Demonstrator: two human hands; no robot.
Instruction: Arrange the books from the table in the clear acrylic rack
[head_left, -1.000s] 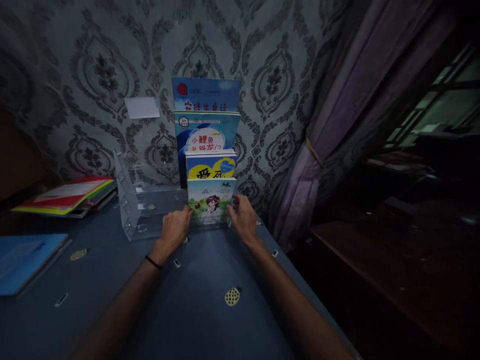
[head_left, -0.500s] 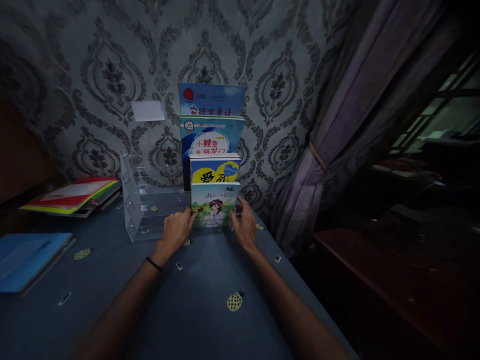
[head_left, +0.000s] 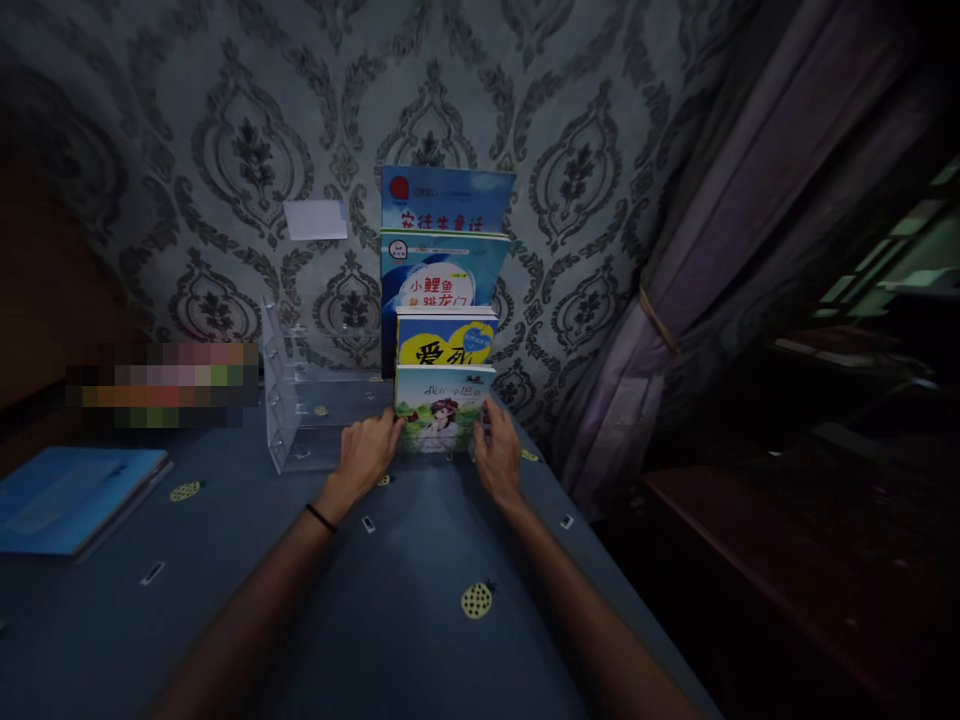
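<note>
Gripping opposite side edges, the left hand and right hand flank the front book, neither nearer; it stands upright between them, at the clear rack's right end, other books rising behind, patterned wall beyond.

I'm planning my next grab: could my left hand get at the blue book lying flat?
Probably yes, once your left hand leaves the front book: in front of the clear rack, only tablecloth shows on the way to the flat blue book.
</note>
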